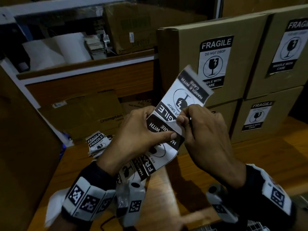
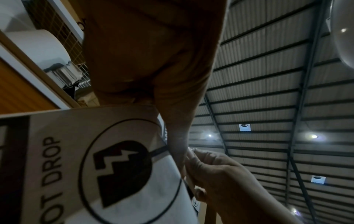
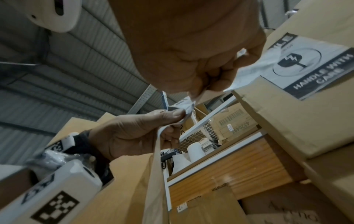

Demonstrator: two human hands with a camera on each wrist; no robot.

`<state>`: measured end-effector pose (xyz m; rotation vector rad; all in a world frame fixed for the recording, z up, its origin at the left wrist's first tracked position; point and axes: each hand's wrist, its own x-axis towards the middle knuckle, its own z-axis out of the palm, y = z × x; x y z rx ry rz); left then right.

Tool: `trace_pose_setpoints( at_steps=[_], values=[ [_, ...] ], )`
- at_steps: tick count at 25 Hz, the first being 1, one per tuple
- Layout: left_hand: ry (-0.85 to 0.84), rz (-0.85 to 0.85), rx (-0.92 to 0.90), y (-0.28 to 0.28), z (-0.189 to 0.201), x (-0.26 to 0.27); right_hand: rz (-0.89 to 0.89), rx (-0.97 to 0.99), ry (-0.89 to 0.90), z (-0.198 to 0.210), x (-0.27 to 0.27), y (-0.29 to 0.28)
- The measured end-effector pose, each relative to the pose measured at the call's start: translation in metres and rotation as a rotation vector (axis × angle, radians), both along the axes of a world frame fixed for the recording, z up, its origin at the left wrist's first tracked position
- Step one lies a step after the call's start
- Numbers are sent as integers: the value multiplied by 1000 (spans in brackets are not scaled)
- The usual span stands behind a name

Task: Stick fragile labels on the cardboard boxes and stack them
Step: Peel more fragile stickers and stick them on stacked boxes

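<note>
Above the wooden table (image 1: 260,154) my left hand (image 1: 166,135) grips a strip of fragile labels (image 1: 160,154), thumb pressed across its face. My right hand (image 1: 184,116) pinches the corner of one fragile label (image 1: 188,95), which stands up from the strip, partly peeled. The left wrist view shows the strip (image 2: 95,166) close up under my palm. In the right wrist view the peeled label (image 3: 254,66) runs from my right fingers (image 3: 216,78). Stacked cardboard boxes (image 1: 186,52) at the right carry stuck labels (image 1: 215,60).
A loose pile of labels (image 1: 96,142) lies on the table's far left. Behind it stands a shelf (image 1: 86,67) with white rolls (image 1: 66,49) and cartons, and flattened cartons (image 1: 100,114) lie below. A large cardboard sheet (image 1: 25,147) leans at the left.
</note>
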<state>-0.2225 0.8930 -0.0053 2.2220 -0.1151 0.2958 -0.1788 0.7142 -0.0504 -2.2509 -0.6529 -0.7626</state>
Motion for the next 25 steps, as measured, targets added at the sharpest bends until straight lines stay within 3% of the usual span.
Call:
trace_pose_setpoints(
  at_steps=[4, 8, 14, 15, 19, 25],
  values=[
    [49, -22, -9, -1, 2, -1, -25, 72, 86, -4, 4, 0],
    [27, -66, -156, 2, 10, -7, 289, 352, 316, 10, 11, -12],
    [3, -78, -192, 12, 17, -9, 435, 620, 415, 24, 17, -25],
    [-4, -77, -195, 14, 17, -10, 413, 575, 330, 24, 18, -26],
    [-26, -126, -129, 7, 15, -7, 321, 75, -165, 23, 15, -18],
    [-103, -139, -88, 2, 15, -6, 260, -15, -252, 25, 20, -12]
  ],
)
